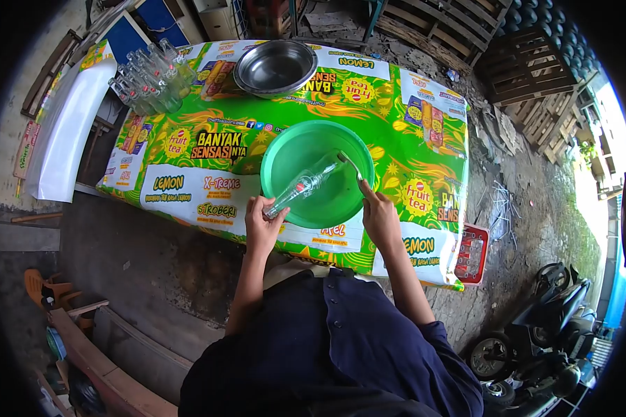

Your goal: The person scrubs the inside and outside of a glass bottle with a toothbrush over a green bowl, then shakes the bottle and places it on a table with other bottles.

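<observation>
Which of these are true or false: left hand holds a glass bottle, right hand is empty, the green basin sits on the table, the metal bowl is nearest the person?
1. The left hand holds a glass bottle. True.
2. The right hand is empty. False: it holds a brush over the basin.
3. The green basin sits on the table. True.
4. The metal bowl is nearest the person. False: it sits at the far edge, beyond the basin.

outdoor work yard: stacked pallets (459, 24), parked motorbike (535, 333), dirt ground.
</observation>
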Available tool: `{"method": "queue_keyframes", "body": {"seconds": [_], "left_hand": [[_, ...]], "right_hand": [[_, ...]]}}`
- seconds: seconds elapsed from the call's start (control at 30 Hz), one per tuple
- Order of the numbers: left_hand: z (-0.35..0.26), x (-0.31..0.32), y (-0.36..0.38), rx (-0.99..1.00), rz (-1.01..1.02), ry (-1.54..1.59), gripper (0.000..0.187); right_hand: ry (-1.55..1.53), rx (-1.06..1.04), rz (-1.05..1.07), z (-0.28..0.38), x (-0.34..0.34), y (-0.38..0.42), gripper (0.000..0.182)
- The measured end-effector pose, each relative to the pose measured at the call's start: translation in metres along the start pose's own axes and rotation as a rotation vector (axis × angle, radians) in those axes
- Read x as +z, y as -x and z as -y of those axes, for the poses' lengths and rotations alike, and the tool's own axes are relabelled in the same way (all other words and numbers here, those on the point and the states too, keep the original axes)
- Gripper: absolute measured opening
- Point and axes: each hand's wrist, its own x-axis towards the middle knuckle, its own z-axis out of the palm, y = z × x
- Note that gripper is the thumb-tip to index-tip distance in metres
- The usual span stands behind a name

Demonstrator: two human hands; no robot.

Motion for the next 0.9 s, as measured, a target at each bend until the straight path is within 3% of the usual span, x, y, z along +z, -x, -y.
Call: {"method": "queue_keyframes", "body": {"seconds": [0.07, 0.2, 0.33, 0.5, 0.67, 0.8, 0.9], "left_hand": [[0.000, 0.000, 0.000, 0.034, 0.001, -0.035, 0.028], [-0.015, -0.002, -0.001, 0.020, 0.035, -0.092, 0.028], [-0.017, -0.002, 0.006, 0.040, 0.055, -0.150, 0.027], [-0.014, -0.001, 0.003, 0.086, 0.036, -0.161, 0.026], [-0.013, 0.000, 0.003, 0.054, 0.046, -0.101, 0.026], [-0.013, -0.001, 0.002, 0.052, 0.036, -0.130, 0.025], [-0.016, -0.001, 0.000, 0.082, 0.006, -0.140, 0.024]], "right_hand": [[0.003, -0.023, -0.023, 0.006, 0.001, -0.001, 0.043], [0.071, -0.142, 0.130, 0.035, 0.007, 0.021, 0.045], [0.091, 0.038, 0.013, 0.007, 0.000, -0.010, 0.041], [0.100, -0.107, 0.115, 0.037, 0.004, 0.016, 0.041], [0.120, 0.052, 0.010, 0.004, -0.006, -0.010, 0.040], [0.189, 0.066, 0.017, 0.015, -0.003, -0.016, 0.040], [0.173, -0.093, 0.122, 0.031, 0.007, 0.001, 0.045]]}}
